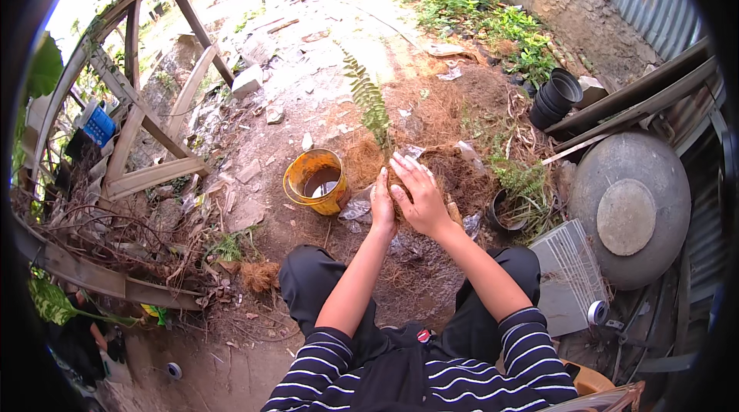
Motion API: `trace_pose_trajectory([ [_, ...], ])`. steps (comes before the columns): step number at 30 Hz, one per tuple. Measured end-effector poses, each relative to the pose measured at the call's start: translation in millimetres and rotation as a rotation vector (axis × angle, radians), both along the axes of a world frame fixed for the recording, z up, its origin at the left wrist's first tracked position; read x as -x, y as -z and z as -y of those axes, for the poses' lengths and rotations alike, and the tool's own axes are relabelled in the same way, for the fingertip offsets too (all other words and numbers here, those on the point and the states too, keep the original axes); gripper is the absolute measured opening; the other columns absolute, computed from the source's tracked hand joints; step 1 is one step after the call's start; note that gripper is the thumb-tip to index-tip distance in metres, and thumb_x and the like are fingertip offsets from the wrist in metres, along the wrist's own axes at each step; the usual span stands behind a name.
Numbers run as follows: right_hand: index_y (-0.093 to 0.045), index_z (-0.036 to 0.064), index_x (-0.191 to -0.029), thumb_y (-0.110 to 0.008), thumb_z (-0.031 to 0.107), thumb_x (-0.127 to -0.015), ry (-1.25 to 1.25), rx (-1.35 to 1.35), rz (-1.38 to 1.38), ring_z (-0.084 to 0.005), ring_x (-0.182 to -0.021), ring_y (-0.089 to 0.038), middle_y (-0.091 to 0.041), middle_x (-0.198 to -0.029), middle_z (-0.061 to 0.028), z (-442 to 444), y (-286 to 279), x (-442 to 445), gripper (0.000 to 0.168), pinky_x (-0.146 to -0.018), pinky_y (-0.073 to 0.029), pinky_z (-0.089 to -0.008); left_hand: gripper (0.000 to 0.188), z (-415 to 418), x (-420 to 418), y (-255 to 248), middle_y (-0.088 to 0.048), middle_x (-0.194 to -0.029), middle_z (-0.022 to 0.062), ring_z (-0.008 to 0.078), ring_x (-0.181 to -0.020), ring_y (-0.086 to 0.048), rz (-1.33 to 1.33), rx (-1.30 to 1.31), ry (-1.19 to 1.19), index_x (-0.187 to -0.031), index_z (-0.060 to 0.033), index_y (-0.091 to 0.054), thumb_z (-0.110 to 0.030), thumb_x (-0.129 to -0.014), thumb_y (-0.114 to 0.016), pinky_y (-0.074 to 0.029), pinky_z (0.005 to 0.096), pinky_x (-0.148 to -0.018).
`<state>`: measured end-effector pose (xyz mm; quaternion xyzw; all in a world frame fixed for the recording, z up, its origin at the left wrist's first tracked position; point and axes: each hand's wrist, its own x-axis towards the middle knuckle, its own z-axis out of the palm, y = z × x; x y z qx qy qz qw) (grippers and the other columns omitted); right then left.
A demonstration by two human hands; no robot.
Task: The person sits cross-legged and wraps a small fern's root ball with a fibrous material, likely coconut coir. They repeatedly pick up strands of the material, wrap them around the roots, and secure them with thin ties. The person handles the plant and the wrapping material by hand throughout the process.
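Note:
A fern frond (369, 103) rises upright from between my two hands. My left hand (382, 201) cups the near left side of its base, with the fingers pointing up and away. From the right, my right hand (420, 195) lies over the base with its fingers extended close together. My palms hide most of what is between them, so the roots do not show. A yellow bucket (316, 181) holding dark liquid stands left of my hands. Brown coconut fibre (365, 159) and clear plastic pieces (357, 210) lie on the ground around them.
Right of me are a black pot (508, 210) beside a fern clump, stacked black pots (555, 97), a white wire rack (568, 273) and a large round grey vessel (629, 210). A wooden frame (156, 181) stands left. Another person's arm (98, 336) shows at lower left.

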<state>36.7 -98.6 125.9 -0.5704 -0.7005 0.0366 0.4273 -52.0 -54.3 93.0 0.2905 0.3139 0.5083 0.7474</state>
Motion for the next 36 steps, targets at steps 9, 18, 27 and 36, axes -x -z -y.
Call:
trace_pose_trajectory([
  [9,-0.048,-0.001,-0.121,-0.068,0.028,-0.074,-0.097,0.113,-0.599,-0.0279,-0.11,-0.052,-0.053,-0.116,-0.0198,-3.9,13.2,2.5,0.058,-0.093,-0.04,-0.0362,0.039,1.8,2.2,-17.8,-0.057,-0.109,0.0093,0.0204,-0.097,-0.057,0.12,0.045,-0.026,-0.115,-0.0039,-0.049,-0.035,-0.093,-0.04,-0.045,0.0337,-0.086],
  [18,-0.049,-0.002,-0.118,-0.072,0.015,-0.068,0.004,0.02,-0.543,-0.0221,-0.099,-0.056,-0.057,-0.107,-0.0148,-9.0,20.6,-4.8,0.058,-0.089,-0.042,-0.0312,0.04,-7.7,4.0,-0.4,-0.049,-0.122,0.0074,0.0182,-0.111,-0.048,-0.046,0.042,-0.033,-0.124,-0.0062,-0.043,-0.033,-0.095,-0.036,-0.04,0.0321,-0.092],
  [27,-0.045,-0.003,-0.123,-0.062,0.014,-0.077,-0.065,-0.042,-0.225,-0.0334,-0.116,-0.046,-0.049,-0.121,-0.022,-4.9,17.3,0.9,0.052,-0.098,-0.034,-0.0362,0.043,-10.0,5.3,15.5,-0.05,-0.12,0.0102,0.0167,-0.108,-0.049,-0.013,-0.093,0.001,-0.121,0.0012,-0.046,-0.031,-0.092,-0.047,-0.039,0.0309,-0.092],
  [36,-0.048,-0.003,-0.12,-0.053,0.02,-0.086,-0.092,-0.007,-0.34,-0.0314,-0.116,-0.047,-0.05,-0.122,-0.0204,-2.6,9.4,2.6,0.042,-0.098,-0.035,-0.0357,0.037,-3.9,11.2,-3.6,-0.057,-0.107,0.0081,0.0178,-0.096,-0.056,0.106,0.095,0.023,-0.114,-0.0058,-0.051,-0.034,-0.09,-0.048,-0.046,0.033,-0.082],
])
